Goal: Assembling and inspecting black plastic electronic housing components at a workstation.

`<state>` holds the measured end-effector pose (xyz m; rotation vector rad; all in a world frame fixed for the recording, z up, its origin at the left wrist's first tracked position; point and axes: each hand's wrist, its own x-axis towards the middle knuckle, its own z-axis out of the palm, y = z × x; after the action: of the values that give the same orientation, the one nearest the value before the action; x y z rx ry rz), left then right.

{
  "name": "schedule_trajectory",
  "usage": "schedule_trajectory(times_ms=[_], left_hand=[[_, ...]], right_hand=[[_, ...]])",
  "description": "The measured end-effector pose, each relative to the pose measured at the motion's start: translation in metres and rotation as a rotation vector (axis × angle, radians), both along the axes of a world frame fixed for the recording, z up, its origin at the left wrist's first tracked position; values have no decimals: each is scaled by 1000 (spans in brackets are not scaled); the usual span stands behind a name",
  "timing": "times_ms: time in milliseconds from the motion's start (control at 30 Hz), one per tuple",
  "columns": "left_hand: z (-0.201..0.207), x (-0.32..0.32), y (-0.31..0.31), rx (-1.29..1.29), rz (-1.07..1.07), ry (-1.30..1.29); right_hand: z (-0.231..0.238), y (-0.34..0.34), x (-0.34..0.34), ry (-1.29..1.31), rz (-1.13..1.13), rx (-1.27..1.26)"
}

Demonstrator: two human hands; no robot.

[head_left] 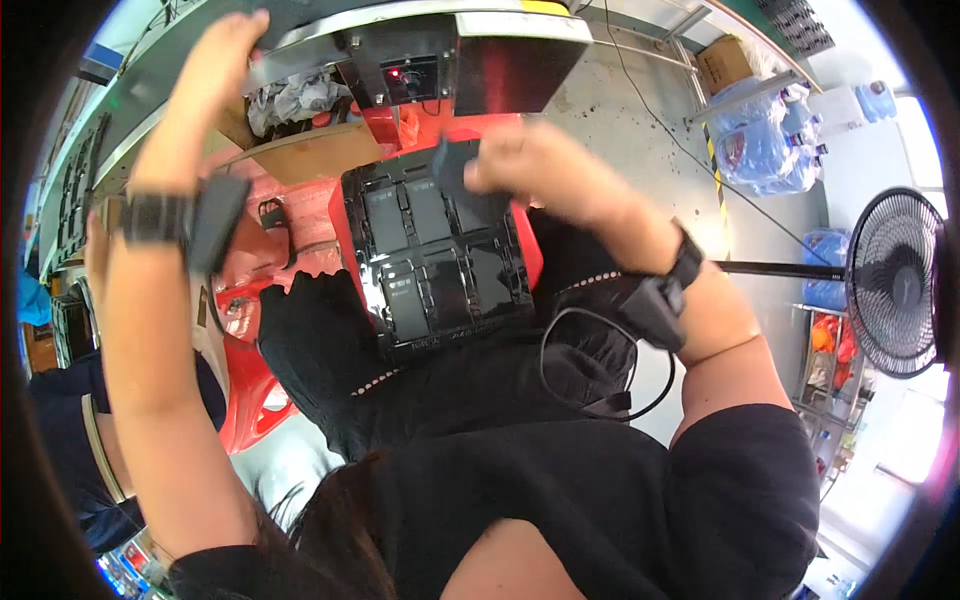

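Observation:
A black plastic tray (455,250) with moulded compartments rests on a red surface over my lap. Several flat dark rectangular pieces, one of them a grey-black piece (405,300), lie in its compartments. My right hand (530,168) hovers over the tray's far right corner, blurred, with its fingers curled round a thin dark flat piece (455,168). Stretched forward to the far left, my left hand (235,45) is at the edge of the metal workbench (310,42). Motion smears its fingers, so what it touches or holds cannot be made out.
Under the bench are a control box (408,78) with a red light and a cardboard box (315,152) with plastic bags nearby. A black fan (897,280) stands at the right, near large water bottles (765,145). Another person (75,430) sits at the left.

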<state>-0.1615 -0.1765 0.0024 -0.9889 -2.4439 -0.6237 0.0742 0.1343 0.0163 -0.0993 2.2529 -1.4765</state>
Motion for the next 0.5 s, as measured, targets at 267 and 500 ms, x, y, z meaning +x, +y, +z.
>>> schedule_trajectory(times_ms=[267,500], left_hand=[[-100,283,66,387,140,-942],[-143,336,95,105,245,-977]], right_hand=[[-149,7,118,164,9,570],[-122,-9,136,588,179,765]])
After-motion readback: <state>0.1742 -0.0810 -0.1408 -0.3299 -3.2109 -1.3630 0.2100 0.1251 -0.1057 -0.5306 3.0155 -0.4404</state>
